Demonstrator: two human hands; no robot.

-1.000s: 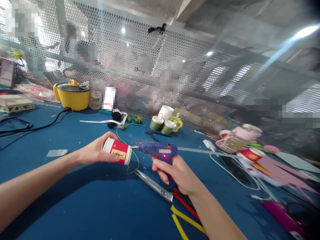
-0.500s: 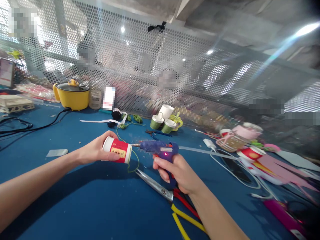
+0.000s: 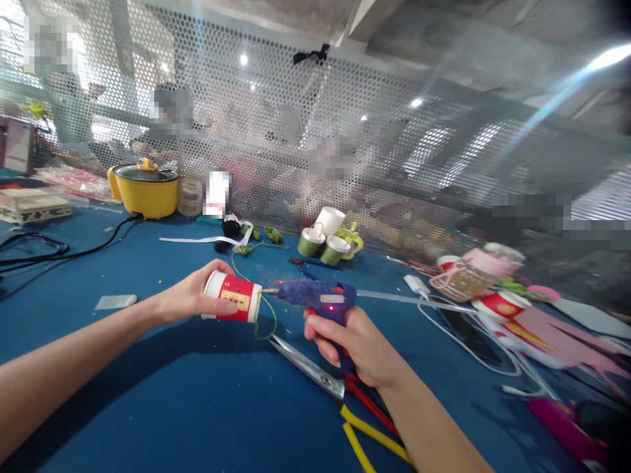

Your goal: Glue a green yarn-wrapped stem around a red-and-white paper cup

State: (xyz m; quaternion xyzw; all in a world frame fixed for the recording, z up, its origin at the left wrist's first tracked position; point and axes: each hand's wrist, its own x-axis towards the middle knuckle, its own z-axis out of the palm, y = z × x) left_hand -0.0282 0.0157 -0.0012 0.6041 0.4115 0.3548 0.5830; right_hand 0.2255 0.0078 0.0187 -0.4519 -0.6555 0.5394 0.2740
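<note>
My left hand (image 3: pixel 204 293) is wrapped round a red and white paper cup (image 3: pixel 240 284), held sideways above the table. A thin green yarn (image 3: pixel 274 314) loops down from the cup's right end and runs back towards small green yarn balls (image 3: pixel 273 234). In my right hand (image 3: pixel 352 338) is a blue hot glue gun (image 3: pixel 315 293) with a red light lit on its side. The gun's metal nozzle is at the cup's right rim; whether it touches cannot be made out. A clear glue stick (image 3: pixel 409 299) sticks out behind it. Large scissors (image 3: pixel 315 374) lie open below the gun.
Green-wrapped cups (image 3: pixel 311 242) and pliers (image 3: pixel 313 267) are at the back middle. A yellow electric pot (image 3: pixel 148 190) and a jar (image 3: pixel 190 197) stand back left. On the right are a white cable (image 3: pixel 458 341), a phone (image 3: pixel 470 336), a pink-topped jar (image 3: pixel 468 276) and pink sheets (image 3: pixel 562 322).
Almost nothing differs. The whole view has shifted slightly, and both hands keep the cup and the glue gun in nearly the same position to each other.
</note>
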